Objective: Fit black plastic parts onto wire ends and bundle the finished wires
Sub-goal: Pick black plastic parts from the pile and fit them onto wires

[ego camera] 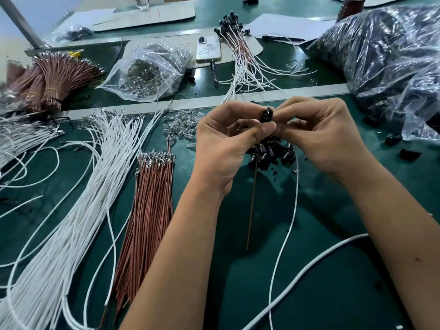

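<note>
My left hand (221,141) and my right hand (319,136) meet above the green table, both pinching one small black plastic part (266,115). A brown wire (252,201) and a white wire (289,225) hang down from between the hands. Under them lies a heap of loose black parts (271,153). Finished wires with black parts (240,51) lie fanned out at the back. Loose white wires (95,177) and brown wires (150,201) lie to the left.
A clear bag of small glass bulbs (147,72) and a phone (208,50) sit at the back. Banded brown wire bundles (54,79) are at far left. A large plastic bag of black parts (385,63) fills the right. Loose bulbs (181,125) lie near my left hand.
</note>
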Demonstrator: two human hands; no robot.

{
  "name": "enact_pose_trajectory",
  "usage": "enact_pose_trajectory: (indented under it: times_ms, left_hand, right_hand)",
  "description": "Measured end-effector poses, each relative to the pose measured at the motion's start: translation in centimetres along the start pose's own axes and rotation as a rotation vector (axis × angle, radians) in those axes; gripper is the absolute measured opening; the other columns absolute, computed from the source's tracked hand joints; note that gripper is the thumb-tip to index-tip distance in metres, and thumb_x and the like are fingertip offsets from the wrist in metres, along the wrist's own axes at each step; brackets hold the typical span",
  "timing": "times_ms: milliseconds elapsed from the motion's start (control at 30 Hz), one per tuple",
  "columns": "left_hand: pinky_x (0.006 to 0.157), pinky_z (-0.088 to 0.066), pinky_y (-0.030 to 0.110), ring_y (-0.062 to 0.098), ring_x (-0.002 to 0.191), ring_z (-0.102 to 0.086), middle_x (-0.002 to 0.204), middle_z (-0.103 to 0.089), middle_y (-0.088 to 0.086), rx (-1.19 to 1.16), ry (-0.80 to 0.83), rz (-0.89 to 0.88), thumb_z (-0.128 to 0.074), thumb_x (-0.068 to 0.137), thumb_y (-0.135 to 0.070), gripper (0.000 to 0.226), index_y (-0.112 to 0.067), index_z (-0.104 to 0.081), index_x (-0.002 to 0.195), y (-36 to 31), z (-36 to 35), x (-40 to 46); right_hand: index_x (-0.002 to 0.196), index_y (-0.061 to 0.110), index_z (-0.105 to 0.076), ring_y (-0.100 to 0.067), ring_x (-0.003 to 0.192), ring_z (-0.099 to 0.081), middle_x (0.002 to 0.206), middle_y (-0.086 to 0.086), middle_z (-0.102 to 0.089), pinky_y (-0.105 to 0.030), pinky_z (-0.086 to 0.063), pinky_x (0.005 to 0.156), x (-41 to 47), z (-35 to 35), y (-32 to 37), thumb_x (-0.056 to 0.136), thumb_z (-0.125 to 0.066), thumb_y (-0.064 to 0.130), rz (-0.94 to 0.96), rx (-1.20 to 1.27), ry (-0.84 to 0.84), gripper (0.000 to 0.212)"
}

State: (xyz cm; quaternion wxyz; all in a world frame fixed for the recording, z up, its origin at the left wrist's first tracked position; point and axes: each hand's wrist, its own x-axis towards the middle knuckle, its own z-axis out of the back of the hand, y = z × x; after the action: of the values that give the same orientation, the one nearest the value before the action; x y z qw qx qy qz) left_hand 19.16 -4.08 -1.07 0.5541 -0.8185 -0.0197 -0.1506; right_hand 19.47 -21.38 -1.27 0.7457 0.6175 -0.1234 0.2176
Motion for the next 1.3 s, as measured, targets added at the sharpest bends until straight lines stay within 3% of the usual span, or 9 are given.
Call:
enact_pose_trajectory:
  times_ms: [400,500,667,900,1033,1300]
  left_hand:
    - [0.085,-0.050,0.033,0.032,0.090,-0.059,0.098,-0.068,0.020,-0.013,-0.013,-0.024,-0.073,0.074,0.019,0.025,-0.002,-0.065,0.087,-0.1,0.0,0.0]
    - [0.084,-0.050,0.035,0.033,0.090,-0.058,0.098,-0.069,0.020,-0.018,-0.005,-0.025,-0.074,0.074,0.018,0.025,-0.002,-0.066,0.087,0.0,0.1,0.0]
    - [0.084,-0.052,0.034,0.032,0.091,-0.059,0.095,-0.070,0.017,-0.038,0.004,-0.040,-0.073,0.073,0.018,0.026,-0.003,-0.066,0.086,0.1,0.2,0.1]
    - [0.081,-0.056,0.029,0.020,0.087,-0.069,0.089,-0.074,0.009,-0.043,0.049,-0.079,-0.074,0.072,0.019,0.027,-0.004,-0.068,0.086,-0.2,0.2,0.0]
    - [0.081,-0.057,0.031,0.025,0.088,-0.065,0.088,-0.072,0.012,-0.043,0.037,-0.074,-0.073,0.072,0.021,0.028,-0.003,-0.068,0.085,-0.2,0.2,0.0]
    - [0.083,-0.056,0.032,0.030,0.092,-0.061,0.091,-0.069,0.015,-0.075,0.020,-0.062,-0.071,0.072,0.022,0.027,-0.002,-0.068,0.085,0.1,0.1,0.0]
  right_hand:
    - [0.104,0.016,-0.075,-0.014,0.086,-0.068,0.097,-0.009,-0.072,-0.025,-0.051,0.076,0.2,-0.3,-0.6,0.089,-0.076,0.002,0.079,-0.077,0.004,0.021]
    - [0.104,0.017,-0.074,-0.016,0.086,-0.067,0.097,-0.010,-0.072,-0.029,-0.051,0.076,0.2,-0.4,-0.6,0.089,-0.076,0.001,0.093,-0.079,-0.006,0.022]
    - [0.101,0.016,-0.076,-0.039,0.086,-0.067,0.096,-0.023,-0.072,-0.055,-0.050,0.069,0.0,-0.5,-0.5,0.089,-0.078,0.007,0.100,-0.072,-0.031,0.015]
    - [0.101,0.021,-0.074,-0.023,0.082,-0.065,0.093,-0.010,-0.072,-0.047,-0.047,0.069,0.0,-0.9,-0.4,0.087,-0.082,0.011,0.150,-0.063,-0.103,0.019]
    - [0.100,0.024,-0.074,-0.018,0.082,-0.064,0.093,-0.004,-0.070,-0.045,-0.049,0.069,0.1,-1.0,-0.3,0.088,-0.081,0.011,0.173,-0.100,-0.101,0.019]
    - [0.105,0.016,-0.074,-0.028,0.086,-0.066,0.097,-0.009,-0.071,-0.057,-0.050,0.070,0.0,-1.0,-0.7,0.090,-0.078,0.006,0.176,-0.105,-0.084,0.019]
